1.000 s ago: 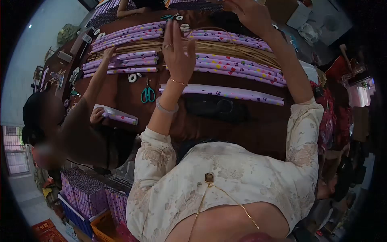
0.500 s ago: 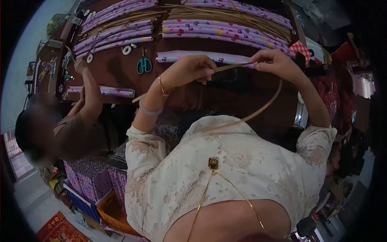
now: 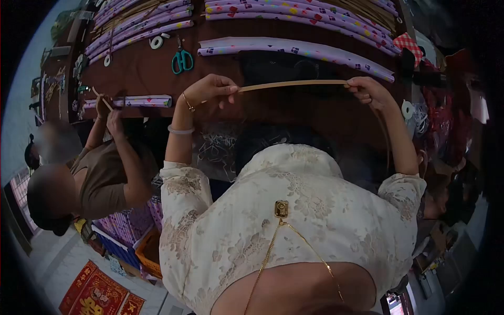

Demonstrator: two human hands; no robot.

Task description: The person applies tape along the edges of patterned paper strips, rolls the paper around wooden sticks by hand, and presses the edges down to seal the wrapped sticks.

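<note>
Two pinches hold our flat tan strip (image 3: 294,83) in the head view: left hand (image 3: 215,90) and right hand (image 3: 370,93), fingertips closed, nearer us than the patterned purple roll (image 3: 294,48). We seem to be straightening it; next calls for even grips.

We take this to be a small craft workshop, since long purple patterned rolls (image 3: 307,20) and thin tan strips (image 3: 369,11) lie in rows across a big table (image 3: 139,65) covered in brown, with teal-handled scissors (image 3: 182,61) and a white tape roll (image 3: 156,42) among them. We also see a co-worker (image 3: 107,178) at the same table, and a blue crate (image 3: 116,243) of patterned stock beside an orange one (image 3: 150,253) on the pale floor (image 3: 58,257)
</note>
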